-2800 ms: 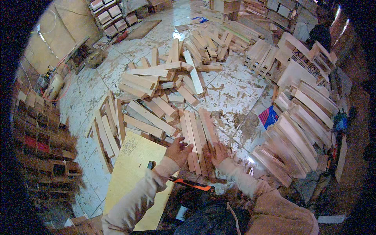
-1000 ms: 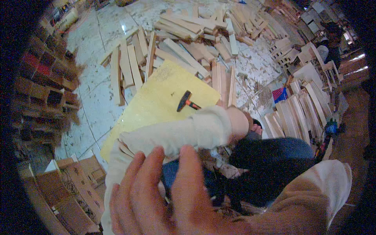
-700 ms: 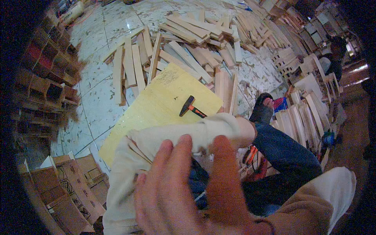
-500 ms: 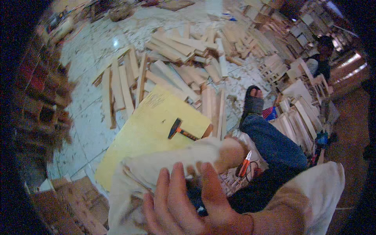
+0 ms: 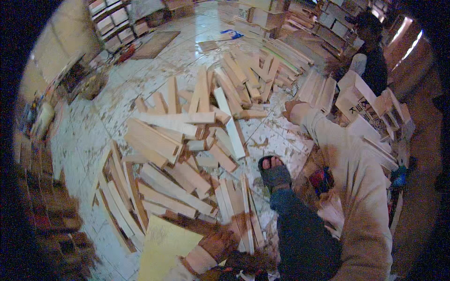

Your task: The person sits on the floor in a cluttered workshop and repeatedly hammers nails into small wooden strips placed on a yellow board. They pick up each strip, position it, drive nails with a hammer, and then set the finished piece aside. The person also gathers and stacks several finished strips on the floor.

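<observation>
My right arm stretches far forward, and my right hand (image 5: 294, 110) is close to the light wooden planks (image 5: 320, 93) at the far right. Its fingers are small and blurred, so I cannot tell whether they grip anything. Low in the view, my left hand (image 5: 222, 240) is over the right edge of a yellow board (image 5: 165, 243), beside some upright-lying wood strips (image 5: 247, 215). Dark blur hides the left fingers. A big heap of loose wooden slats (image 5: 154, 136) spreads over the tiled floor ahead of me.
My foot in a dark sandal (image 5: 274, 172) rests right of the slats. A printed cardboard box (image 5: 358, 100) and stacked wood stand at the right, near another person (image 5: 372, 61). Wooden blocks (image 5: 54, 206) line the left side. A brown mat (image 5: 154, 44) lies far back.
My view has tilted up and forward. My right hand has moved from near my lap to far ahead on the right. My left arm has swung back left, and the hammer and pliers no longer show clearly.
</observation>
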Demonstrator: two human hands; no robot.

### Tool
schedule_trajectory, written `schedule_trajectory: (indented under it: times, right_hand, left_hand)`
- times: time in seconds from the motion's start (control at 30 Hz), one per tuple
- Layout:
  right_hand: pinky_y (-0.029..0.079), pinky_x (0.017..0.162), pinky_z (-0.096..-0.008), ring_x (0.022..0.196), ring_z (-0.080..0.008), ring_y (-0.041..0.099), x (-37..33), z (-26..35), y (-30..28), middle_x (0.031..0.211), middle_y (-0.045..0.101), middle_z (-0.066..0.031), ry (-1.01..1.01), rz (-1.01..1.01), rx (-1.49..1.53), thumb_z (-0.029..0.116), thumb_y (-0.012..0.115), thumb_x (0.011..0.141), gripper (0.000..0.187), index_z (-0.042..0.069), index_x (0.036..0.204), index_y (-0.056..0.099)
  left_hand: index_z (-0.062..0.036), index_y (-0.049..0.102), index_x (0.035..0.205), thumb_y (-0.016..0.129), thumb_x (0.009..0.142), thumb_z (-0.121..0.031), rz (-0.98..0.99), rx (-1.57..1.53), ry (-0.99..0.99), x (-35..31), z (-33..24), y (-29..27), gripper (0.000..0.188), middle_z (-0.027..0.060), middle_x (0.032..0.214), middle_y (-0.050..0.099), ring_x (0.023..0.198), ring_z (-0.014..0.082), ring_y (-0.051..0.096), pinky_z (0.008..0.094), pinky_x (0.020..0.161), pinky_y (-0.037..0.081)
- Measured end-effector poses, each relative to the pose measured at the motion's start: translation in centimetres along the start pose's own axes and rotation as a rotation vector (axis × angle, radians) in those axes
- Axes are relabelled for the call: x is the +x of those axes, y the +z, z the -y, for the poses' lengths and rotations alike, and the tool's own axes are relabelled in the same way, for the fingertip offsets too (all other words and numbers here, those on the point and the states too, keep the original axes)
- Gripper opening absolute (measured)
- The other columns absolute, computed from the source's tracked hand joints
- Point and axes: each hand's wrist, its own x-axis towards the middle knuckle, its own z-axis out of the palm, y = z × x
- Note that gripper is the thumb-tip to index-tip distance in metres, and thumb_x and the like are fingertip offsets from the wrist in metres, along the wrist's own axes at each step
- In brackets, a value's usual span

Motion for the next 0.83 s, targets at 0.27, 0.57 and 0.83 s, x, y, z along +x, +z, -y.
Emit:
schedule_trajectory:
  times: [0.27, 0.57, 0.83]
  right_hand:
    - [0.049, 0.087, -0.0468, 0.101, -0.0377, 0.060, 18.3, -13.4, 14.1, 0.112, 0.058, -0.0224, 0.090, 0.065, 0.274, 0.030, 0.044, 0.093, 0.036, 0.000, 0.111, 0.054]
    - [0.046, 0.094, -0.0462, 0.113, -0.0395, 0.052, 35.2, -20.6, 18.0, 0.123, 0.051, -0.0228, 0.361, 0.096, 0.290, 0.025, 0.060, 0.080, 0.053, -0.004, 0.123, 0.049]
    - [0.033, 0.106, -0.0455, 0.129, -0.0421, 0.034, 40.3, -24.4, 20.8, 0.139, 0.037, -0.0194, 0.400, -0.192, 0.705, 0.042, 0.067, 0.075, 0.088, 0.001, 0.141, 0.026]
  left_hand:
    - [-0.0014, 0.052, 0.117, 0.069, 0.080, -0.020, -0.266, -0.252, -0.303, 13.5, 2.5, -12.1, 0.045, 0.0210, 0.100, 0.064, 0.090, 0.0361, 0.063, 0.0440, 0.078, 0.052]
    - [-0.0059, 0.058, 0.116, 0.067, 0.082, -0.009, -0.284, -0.319, -0.659, 27.0, 6.3, -21.2, 0.036, 0.0124, 0.096, 0.068, 0.086, 0.0256, 0.067, 0.0353, 0.081, 0.053]
    - [-0.0036, 0.040, 0.136, 0.069, 0.079, -0.026, -0.668, 0.302, -0.193, 46.0, 11.7, -25.2, 0.068, 0.0186, 0.140, 0.039, 0.130, 0.0414, 0.034, 0.0543, 0.105, 0.029]
